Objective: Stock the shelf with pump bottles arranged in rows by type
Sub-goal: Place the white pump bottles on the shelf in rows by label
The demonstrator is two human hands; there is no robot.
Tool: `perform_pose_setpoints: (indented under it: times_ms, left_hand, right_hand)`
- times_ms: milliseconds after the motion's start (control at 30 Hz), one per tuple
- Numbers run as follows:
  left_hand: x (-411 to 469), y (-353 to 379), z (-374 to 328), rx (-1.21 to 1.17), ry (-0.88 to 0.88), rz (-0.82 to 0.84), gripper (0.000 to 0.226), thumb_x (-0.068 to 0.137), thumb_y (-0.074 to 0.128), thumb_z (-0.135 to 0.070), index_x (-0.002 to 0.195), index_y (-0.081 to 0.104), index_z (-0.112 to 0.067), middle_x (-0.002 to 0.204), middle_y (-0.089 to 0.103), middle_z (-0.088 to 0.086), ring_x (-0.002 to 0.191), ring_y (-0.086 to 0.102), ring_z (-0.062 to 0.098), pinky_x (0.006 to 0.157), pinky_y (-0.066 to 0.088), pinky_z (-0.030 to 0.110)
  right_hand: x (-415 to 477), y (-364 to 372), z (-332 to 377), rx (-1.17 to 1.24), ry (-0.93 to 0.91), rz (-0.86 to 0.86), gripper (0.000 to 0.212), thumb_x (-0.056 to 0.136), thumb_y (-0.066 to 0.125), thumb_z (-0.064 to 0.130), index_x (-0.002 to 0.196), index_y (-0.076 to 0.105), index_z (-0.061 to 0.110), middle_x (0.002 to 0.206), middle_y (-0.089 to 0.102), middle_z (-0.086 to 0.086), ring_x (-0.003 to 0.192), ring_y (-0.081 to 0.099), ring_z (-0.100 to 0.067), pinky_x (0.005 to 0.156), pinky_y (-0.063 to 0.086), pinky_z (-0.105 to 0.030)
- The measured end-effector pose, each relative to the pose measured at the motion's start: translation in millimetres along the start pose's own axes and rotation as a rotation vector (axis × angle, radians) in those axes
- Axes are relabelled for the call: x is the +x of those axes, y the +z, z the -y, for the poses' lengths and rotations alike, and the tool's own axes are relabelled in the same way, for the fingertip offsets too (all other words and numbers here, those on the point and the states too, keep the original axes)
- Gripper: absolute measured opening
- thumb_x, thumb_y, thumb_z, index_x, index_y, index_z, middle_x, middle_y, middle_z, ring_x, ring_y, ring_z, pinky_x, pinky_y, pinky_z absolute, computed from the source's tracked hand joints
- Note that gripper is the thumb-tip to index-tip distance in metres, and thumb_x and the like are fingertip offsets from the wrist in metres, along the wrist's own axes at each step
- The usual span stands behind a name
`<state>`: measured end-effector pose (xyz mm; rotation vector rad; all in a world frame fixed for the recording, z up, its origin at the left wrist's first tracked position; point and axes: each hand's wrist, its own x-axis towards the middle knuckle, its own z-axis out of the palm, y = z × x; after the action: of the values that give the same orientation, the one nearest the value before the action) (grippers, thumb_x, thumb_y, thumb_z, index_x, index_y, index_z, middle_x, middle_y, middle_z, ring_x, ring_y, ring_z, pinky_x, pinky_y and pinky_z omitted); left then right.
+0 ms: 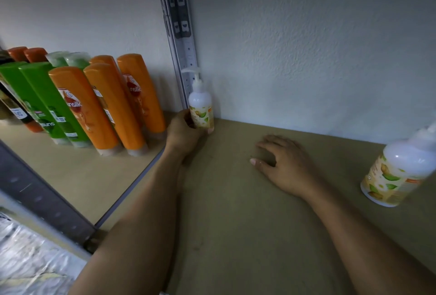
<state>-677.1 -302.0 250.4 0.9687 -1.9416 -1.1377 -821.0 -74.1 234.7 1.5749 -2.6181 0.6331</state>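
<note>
Shelf: A brown shelf board (236, 224) is seen from above, closed off at the back by a pale textured wall (306, 58).
Foreground: Crinkled plastic sheeting (28, 259) is seen at the lower left, beyond the board's edge.
Arms: Both bare forearms are stretched forward over the board, the left along its left edge, the right angled in from the lower right.
Right hand: The right hand (283, 164) is laid palm down near the middle of the board. Its fingers are loosely bent and slightly spread, and nothing is held.
Second pump bottle: A white second pump bottle (398, 172) with a fruit label is stood at the right edge of view, well apart from the right hand.
Left hand: The left hand (182, 133) is reached into the back left corner, fingers and thumb curled round the bottle's lower body.
Pump bottle: The pump bottle (200, 105) is held upright in that corner, just beside the wall and the metal upright (181, 35).
Neighbouring shelf: Orange bottles (99, 105) and green bottles (40, 101) are lined in rows left of the upright.
</note>
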Motion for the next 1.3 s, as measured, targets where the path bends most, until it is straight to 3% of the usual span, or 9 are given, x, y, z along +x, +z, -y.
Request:
perform_pose_setpoints:
  times_ms: [133,367,567,767,1000,1300]
  left_hand:
    - [6.3,-3.8,6.3,0.026,0.010,0.003,0.067,0.071,0.089,-0.012,0.133,0.061,-0.011,0.122,0.070,0.000,0.110,0.066,0.012,0.102,0.053,0.035]
    - [2.3,6.3,1.6,0.018,-0.026,-0.101,0.070,0.065,0.095,-0.022,0.125,0.060,-0.016,0.114,0.067,-0.007,0.103,0.064,0.011,0.092,0.054,0.028]
    - [-2.0,9.7,-3.0,0.034,-0.015,-0.089,0.073,0.071,0.090,-0.022,0.135,0.055,-0.015,0.128,0.065,0.000,0.115,0.062,0.015,0.096,0.051,0.029]
    - [-1.9,11.7,-3.1,0.028,-0.017,-0.106,0.071,0.071,0.091,-0.023,0.133,0.057,-0.015,0.128,0.066,0.001,0.115,0.063,0.016,0.090,0.048,0.024]
    - [-1.5,13.6,-4.7,0.066,-0.005,-0.108,0.070,0.073,0.089,-0.022,0.134,0.056,-0.013,0.130,0.065,0.004,0.119,0.062,0.019,0.098,0.051,0.032]
    - [-4.3,13.4,-2.1,0.064,-0.004,-0.077,0.074,0.072,0.090,-0.024,0.135,0.052,-0.014,0.133,0.063,0.003,0.120,0.060,0.019,0.094,0.048,0.027]
  right_hand:
    - [0.6,0.2,0.5,-0.009,-0.004,-0.003,0.061,0.091,0.051,0.064,0.142,0.053,0.030,0.156,0.040,0.005,0.146,0.030,-0.014,0.121,0.015,-0.032]
    - [0.7,0.7,1.6,-0.015,0.001,0.007,0.070,0.085,0.040,0.070,0.141,0.054,0.030,0.155,0.041,0.005,0.145,0.032,-0.015,0.121,0.019,-0.035]
    - [1.7,2.0,1.5,-0.008,0.013,0.003,0.086,0.075,0.025,0.079,0.140,0.055,0.031,0.154,0.044,0.005,0.144,0.034,-0.015,0.121,0.021,-0.037]
    - [1.7,2.4,0.9,-0.014,0.006,-0.006,0.059,0.091,0.053,0.063,0.141,0.054,0.031,0.155,0.041,0.005,0.145,0.032,-0.013,0.120,0.017,-0.031]
    - [1.9,3.6,0.6,-0.006,0.004,0.000,0.078,0.079,0.033,0.075,0.141,0.054,0.031,0.155,0.042,0.005,0.144,0.032,-0.013,0.120,0.018,-0.032]
    - [-0.9,6.4,-3.9,0.048,-0.007,-0.068,0.066,0.087,0.053,0.066,0.140,0.055,0.028,0.152,0.047,0.002,0.141,0.039,-0.015,0.120,0.028,-0.037]
